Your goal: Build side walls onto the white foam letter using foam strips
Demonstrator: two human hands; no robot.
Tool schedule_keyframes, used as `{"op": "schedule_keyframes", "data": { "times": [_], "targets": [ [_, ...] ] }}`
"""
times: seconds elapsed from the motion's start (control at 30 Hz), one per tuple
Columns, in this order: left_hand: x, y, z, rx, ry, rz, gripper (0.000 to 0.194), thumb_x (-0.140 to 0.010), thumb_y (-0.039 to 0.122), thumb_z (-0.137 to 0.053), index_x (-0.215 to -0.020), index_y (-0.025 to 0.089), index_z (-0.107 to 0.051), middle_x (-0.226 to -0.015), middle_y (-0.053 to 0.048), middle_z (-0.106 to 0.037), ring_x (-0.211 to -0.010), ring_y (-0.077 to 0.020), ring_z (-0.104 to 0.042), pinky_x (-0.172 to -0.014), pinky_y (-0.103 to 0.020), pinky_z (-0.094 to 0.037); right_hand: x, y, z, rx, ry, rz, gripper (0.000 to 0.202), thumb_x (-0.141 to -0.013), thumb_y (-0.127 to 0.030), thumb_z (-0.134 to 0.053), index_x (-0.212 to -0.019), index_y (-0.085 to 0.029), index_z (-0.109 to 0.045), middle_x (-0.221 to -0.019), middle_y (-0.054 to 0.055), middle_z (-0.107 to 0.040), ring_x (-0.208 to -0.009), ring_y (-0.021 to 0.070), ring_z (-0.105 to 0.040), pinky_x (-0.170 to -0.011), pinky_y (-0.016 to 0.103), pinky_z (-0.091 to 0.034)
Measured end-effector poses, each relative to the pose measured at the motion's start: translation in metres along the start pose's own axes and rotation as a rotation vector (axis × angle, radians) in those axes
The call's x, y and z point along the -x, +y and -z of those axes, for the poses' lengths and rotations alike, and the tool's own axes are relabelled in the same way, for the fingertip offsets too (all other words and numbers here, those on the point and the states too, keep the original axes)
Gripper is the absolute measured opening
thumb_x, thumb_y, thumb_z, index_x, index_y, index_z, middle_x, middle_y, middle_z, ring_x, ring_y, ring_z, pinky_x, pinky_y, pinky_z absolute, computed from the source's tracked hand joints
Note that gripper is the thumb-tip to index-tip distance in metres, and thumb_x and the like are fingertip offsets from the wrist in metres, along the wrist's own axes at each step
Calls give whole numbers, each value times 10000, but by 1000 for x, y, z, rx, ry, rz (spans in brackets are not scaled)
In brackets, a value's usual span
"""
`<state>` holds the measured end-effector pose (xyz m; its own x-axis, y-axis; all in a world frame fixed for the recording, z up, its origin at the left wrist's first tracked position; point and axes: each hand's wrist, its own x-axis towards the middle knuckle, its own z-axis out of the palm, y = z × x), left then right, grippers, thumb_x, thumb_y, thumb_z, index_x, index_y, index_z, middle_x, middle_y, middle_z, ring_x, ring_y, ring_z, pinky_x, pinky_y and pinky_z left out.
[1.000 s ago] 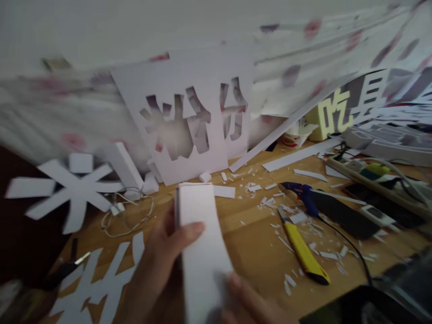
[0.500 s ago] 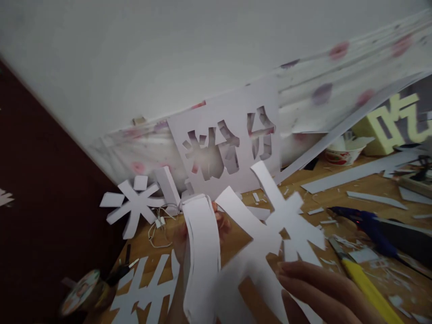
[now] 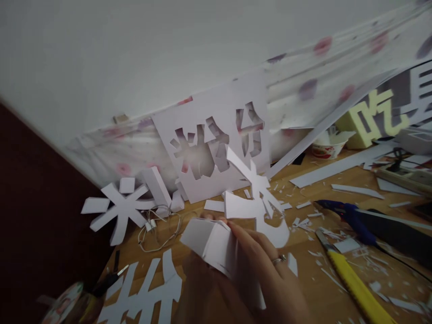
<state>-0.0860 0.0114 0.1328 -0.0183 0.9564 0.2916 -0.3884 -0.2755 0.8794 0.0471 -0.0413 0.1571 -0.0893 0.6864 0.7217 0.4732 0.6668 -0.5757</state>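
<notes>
A white boxy piece (image 3: 216,245) with bent sides is held low in the middle, close to the camera. My right hand (image 3: 270,265), a ring on one finger, wraps over its right side with the fingertips at its top edge. From below and the left, my left hand (image 3: 202,288) grips the same piece, dark and partly blurred. Just beyond my hands a flat white cut-out character (image 3: 258,211) lies on the wooden table (image 3: 324,290). Another flat cut-out (image 3: 143,294) lies to the left of my hands.
A white board (image 3: 216,103) with cut-through characters leans at the back. Thick white star-like letter (image 3: 123,204) and cable (image 3: 158,247) are left. Yellow knife (image 3: 357,283), blue glue gun (image 3: 357,220), paper bowl (image 3: 329,146) and scraps are right. Tape roll (image 3: 67,301) is lower left.
The white piece has turned, and my right hand has moved left onto it. The flat cut-out that was near my right hand now lies farther back on the table. The view has shifted right.
</notes>
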Motion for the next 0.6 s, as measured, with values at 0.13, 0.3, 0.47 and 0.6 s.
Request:
{"op": "schedule_keyframes", "data": {
  "times": [0.13,0.3,0.47,0.6],
  "targets": [
    [-4,27,12,-39,-198,-193,382,-727,618,-731,-864,269,-655,-808,-24,-687,-756,-207,-656,-642,-325,-549,5,13,1,-61,-65,110,552,-877,-216,-586,-1405,-220,-427,-1140,58,-674,-968,149,-702,-760,181,-595],
    [-6,84,26,-781,-507,-480,639,-552,598,-880,-1073,265,-720,-992,-36,-734,-879,-201,-682,-763,-284,-541,-3,15,9,37,-98,201,435,-866,-116,-515,-1295,-184,-520,-1035,55,-686,-856,160,-682,-731,237,-603],
    [2,96,19,-981,-505,-611,543,-680,528,-840,-1117,248,-681,-1036,-38,-740,-936,-205,-691,-822,-303,-538,-19,14,19,134,-118,325,311,-924,-161,-470,-1224,-139,-548,-958,79,-713,-760,181,-681,-635,260,-610],
    [10,82,12,-870,-428,-518,518,-693,474,-857,-1125,241,-689,-1055,-40,-705,-952,-198,-665,-779,-286,-536,-23,20,25,141,-129,375,305,-931,-163,-446,-1218,-114,-540,-897,84,-717,-701,185,-674,-588,268,-607]
  ]
}}
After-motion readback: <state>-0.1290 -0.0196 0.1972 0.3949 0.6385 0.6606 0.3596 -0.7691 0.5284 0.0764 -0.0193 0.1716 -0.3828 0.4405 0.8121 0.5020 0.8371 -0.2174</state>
